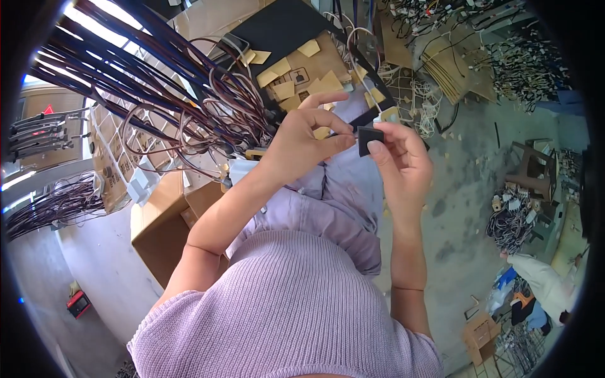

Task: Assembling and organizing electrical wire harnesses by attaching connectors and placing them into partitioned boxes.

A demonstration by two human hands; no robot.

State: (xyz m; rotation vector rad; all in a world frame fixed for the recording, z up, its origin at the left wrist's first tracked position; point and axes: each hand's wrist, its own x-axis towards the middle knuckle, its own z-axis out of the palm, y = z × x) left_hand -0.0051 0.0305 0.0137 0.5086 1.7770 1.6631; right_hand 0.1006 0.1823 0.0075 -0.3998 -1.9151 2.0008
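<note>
Between the thumb and fingers of my right hand is a small flat black square piece, held above my lap. My left hand is just to its left, with thumb and index fingertip pinched together close to the piece's edge. Whatever that pinch holds, if anything, is too small to make out. Right behind my right fingertips shows a white and yellowish part. Several yellowish paper scraps lie past my hands on brown cardboard with a black border.
A thick bundle of dark, brown and white cables hangs at the left, reaching near my left wrist. Below it stands an open cardboard box. A brown stool and heaps of cables are at the right. Another person's pale sleeve shows lower right.
</note>
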